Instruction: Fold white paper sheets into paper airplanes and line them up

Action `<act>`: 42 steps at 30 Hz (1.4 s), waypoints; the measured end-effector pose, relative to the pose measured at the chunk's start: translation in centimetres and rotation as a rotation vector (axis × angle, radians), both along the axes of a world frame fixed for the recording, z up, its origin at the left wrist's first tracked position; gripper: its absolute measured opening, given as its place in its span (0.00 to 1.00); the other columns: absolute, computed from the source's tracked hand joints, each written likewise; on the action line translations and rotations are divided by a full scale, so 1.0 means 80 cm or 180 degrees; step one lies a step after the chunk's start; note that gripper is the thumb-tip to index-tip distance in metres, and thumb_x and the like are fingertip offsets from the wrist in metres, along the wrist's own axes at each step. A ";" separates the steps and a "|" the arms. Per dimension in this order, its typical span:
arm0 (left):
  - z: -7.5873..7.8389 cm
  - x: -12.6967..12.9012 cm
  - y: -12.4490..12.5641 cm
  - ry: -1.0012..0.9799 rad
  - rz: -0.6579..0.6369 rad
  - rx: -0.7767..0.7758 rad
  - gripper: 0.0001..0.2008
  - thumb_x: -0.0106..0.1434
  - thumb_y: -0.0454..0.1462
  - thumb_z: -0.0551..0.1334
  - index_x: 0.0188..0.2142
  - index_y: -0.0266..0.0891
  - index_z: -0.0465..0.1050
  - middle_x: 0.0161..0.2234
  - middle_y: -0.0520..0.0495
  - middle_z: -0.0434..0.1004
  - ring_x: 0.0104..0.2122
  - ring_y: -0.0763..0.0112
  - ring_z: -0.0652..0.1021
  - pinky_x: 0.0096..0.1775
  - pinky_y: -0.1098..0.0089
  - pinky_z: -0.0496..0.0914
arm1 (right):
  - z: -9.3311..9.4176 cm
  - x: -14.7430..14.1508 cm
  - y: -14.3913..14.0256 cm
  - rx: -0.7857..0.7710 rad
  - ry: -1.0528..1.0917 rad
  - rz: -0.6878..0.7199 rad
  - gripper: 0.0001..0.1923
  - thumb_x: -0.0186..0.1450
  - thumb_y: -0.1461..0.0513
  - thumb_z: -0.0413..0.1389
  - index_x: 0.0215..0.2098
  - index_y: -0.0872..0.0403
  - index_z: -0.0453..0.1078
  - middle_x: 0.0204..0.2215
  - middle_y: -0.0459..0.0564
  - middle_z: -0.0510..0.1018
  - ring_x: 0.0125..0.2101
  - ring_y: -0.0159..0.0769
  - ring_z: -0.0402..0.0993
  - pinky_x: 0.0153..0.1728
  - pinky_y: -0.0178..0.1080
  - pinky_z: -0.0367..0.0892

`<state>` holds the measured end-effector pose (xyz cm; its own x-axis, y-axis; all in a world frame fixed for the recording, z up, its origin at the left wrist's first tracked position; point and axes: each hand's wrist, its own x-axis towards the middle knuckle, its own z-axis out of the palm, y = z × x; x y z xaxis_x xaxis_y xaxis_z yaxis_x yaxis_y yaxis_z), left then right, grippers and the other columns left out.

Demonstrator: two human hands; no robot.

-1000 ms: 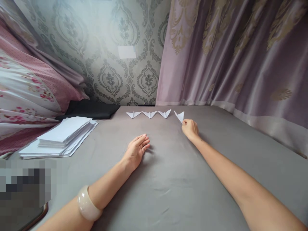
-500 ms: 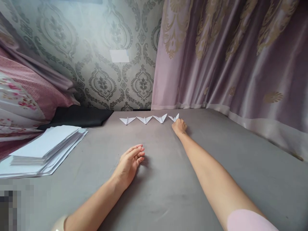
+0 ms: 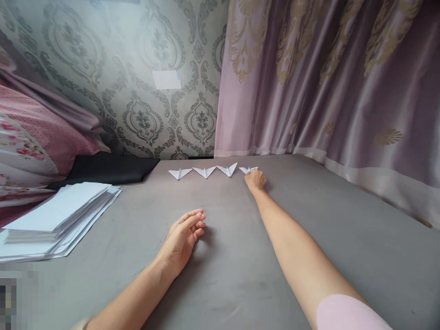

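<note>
At the far end of the grey surface, my right hand (image 3: 256, 180) is closed on the near end of a folded white paper plane (image 3: 244, 170). Its fingertips and part of that plane are hidden behind the hand. To its left, more white paper planes stand in a row: one (image 3: 227, 170) with a raised right wing, one (image 3: 204, 172) in the middle, and one (image 3: 179, 173) at the left end. My left hand (image 3: 184, 236) rests low over the middle of the surface, fingers loosely curled and apart, with nothing in it.
A stack of white paper sheets (image 3: 62, 208) lies at the left, with a folded black cloth (image 3: 113, 168) behind it. A patterned wall (image 3: 140, 117) and a purple curtain (image 3: 309, 91) border the surface (image 3: 220, 284). A blurred patch covers the lower left corner.
The right-hand paper plane's wings now sit lower and flatter, with my right hand still at it. My left hand stays nearly in place. The view has shifted slightly.
</note>
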<state>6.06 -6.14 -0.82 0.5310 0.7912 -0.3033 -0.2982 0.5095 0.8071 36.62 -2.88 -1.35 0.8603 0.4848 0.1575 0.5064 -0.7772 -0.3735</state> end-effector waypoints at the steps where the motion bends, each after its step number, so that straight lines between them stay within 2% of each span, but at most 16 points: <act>1: 0.001 0.000 0.000 0.0008 0.0000 -0.0004 0.08 0.57 0.31 0.66 0.38 0.32 0.75 0.35 0.45 0.72 0.30 0.76 0.74 0.30 0.77 0.72 | -0.001 0.000 0.001 0.0016 0.0013 -0.0043 0.17 0.68 0.55 0.53 0.50 0.57 0.68 0.48 0.54 0.73 0.45 0.39 0.72 0.46 0.48 0.69; 7: 0.003 0.000 -0.001 0.0030 0.0014 0.0004 0.07 0.59 0.30 0.63 0.39 0.31 0.74 0.34 0.46 0.72 0.28 0.77 0.74 0.29 0.77 0.71 | 0.000 -0.001 -0.011 0.0118 0.0105 -0.0065 0.19 0.69 0.52 0.50 0.47 0.58 0.69 0.47 0.55 0.74 0.45 0.39 0.73 0.47 0.46 0.68; 13: 0.003 0.000 0.000 0.0027 0.0015 0.0030 0.06 0.60 0.28 0.62 0.38 0.30 0.73 0.32 0.45 0.73 0.27 0.77 0.74 0.28 0.78 0.71 | 0.003 -0.012 -0.057 0.0028 0.0212 0.0173 0.16 0.68 0.54 0.52 0.45 0.57 0.70 0.44 0.53 0.75 0.43 0.37 0.73 0.46 0.46 0.69; 18: 0.001 -0.002 0.003 0.0087 0.0064 0.0031 0.05 0.59 0.27 0.62 0.37 0.30 0.73 0.31 0.46 0.73 0.26 0.78 0.74 0.27 0.78 0.71 | 0.004 -0.041 -0.099 -0.0062 0.0292 0.0508 0.12 0.66 0.57 0.54 0.40 0.56 0.73 0.41 0.54 0.78 0.42 0.38 0.74 0.44 0.41 0.68; 21: 0.003 -0.007 0.005 0.0210 0.0118 0.0206 0.05 0.58 0.28 0.63 0.35 0.30 0.74 0.30 0.46 0.73 0.25 0.79 0.73 0.26 0.79 0.70 | 0.001 -0.063 -0.117 -0.0072 0.0292 0.0801 0.07 0.63 0.62 0.55 0.36 0.54 0.75 0.40 0.54 0.80 0.43 0.40 0.75 0.40 0.36 0.66; 24: 0.003 -0.011 0.008 0.0375 0.0220 0.0420 0.06 0.55 0.30 0.66 0.34 0.30 0.74 0.29 0.47 0.73 0.24 0.79 0.72 0.25 0.79 0.67 | 0.000 -0.074 -0.126 -0.0085 0.0292 0.1013 0.08 0.63 0.63 0.54 0.35 0.52 0.75 0.38 0.51 0.80 0.41 0.40 0.76 0.38 0.36 0.66; 27: -0.002 -0.013 0.011 0.0440 0.0258 0.0511 0.10 0.52 0.32 0.69 0.33 0.30 0.74 0.28 0.48 0.72 0.24 0.79 0.71 0.25 0.79 0.67 | 0.003 -0.064 -0.122 -0.0072 0.0239 0.1055 0.08 0.66 0.61 0.53 0.36 0.53 0.75 0.38 0.51 0.79 0.41 0.39 0.75 0.40 0.39 0.68; 33: -0.013 -0.009 0.012 0.0651 -0.0034 0.1039 0.18 0.49 0.42 0.71 0.35 0.32 0.74 0.29 0.48 0.73 0.25 0.78 0.70 0.26 0.78 0.64 | 0.011 -0.018 -0.082 0.0093 -0.0133 0.1053 0.17 0.68 0.56 0.53 0.52 0.54 0.67 0.53 0.54 0.70 0.49 0.41 0.69 0.49 0.50 0.67; 39: -0.014 -0.007 0.010 0.0940 -0.0183 0.1304 0.20 0.51 0.47 0.68 0.36 0.33 0.74 0.30 0.48 0.72 0.26 0.77 0.69 0.28 0.76 0.63 | -0.003 -0.007 -0.035 -0.0050 -0.0189 0.1003 0.18 0.69 0.55 0.51 0.54 0.53 0.65 0.57 0.54 0.66 0.54 0.44 0.63 0.54 0.53 0.60; 42: -0.012 -0.008 0.010 0.1015 -0.0215 0.1302 0.20 0.52 0.47 0.68 0.36 0.34 0.74 0.30 0.48 0.72 0.27 0.76 0.68 0.29 0.76 0.63 | -0.011 -0.012 -0.021 -0.0170 -0.0133 0.0857 0.19 0.71 0.56 0.45 0.53 0.55 0.67 0.57 0.56 0.66 0.57 0.47 0.58 0.56 0.52 0.54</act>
